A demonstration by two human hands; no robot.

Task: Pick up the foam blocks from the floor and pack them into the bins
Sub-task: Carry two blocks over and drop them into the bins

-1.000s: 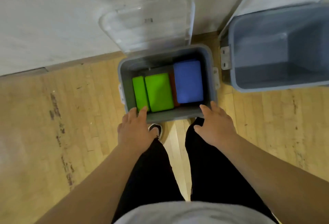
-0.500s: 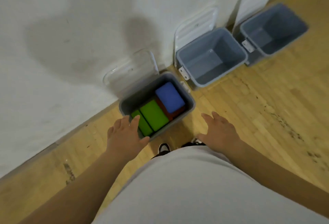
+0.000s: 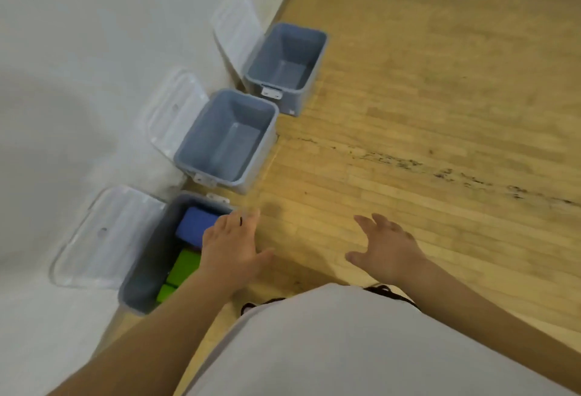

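Note:
Three grey bins stand in a row along the white wall, each with a clear lid tipped back. The nearest bin (image 3: 147,273) holds a blue foam block (image 3: 195,226) and green foam blocks (image 3: 185,265). My left hand (image 3: 229,248) hovers over this bin's right rim, fingers spread, holding nothing. My right hand (image 3: 388,249) hangs over bare floor to the right, fingers relaxed and empty. The middle bin (image 3: 188,141) and the far bin (image 3: 317,65) show only grey insides.
The white wall (image 3: 78,81) runs along the left behind the bins. Wooden floor (image 3: 440,97) with a dark scuff line stretches to the right. My light shirt and dark shoes fill the bottom of the view. No loose blocks show on the floor.
The view has swung right and risen, bringing all three bins into sight. Both hands have lifted off the nearest bin's front rim and now hang free.

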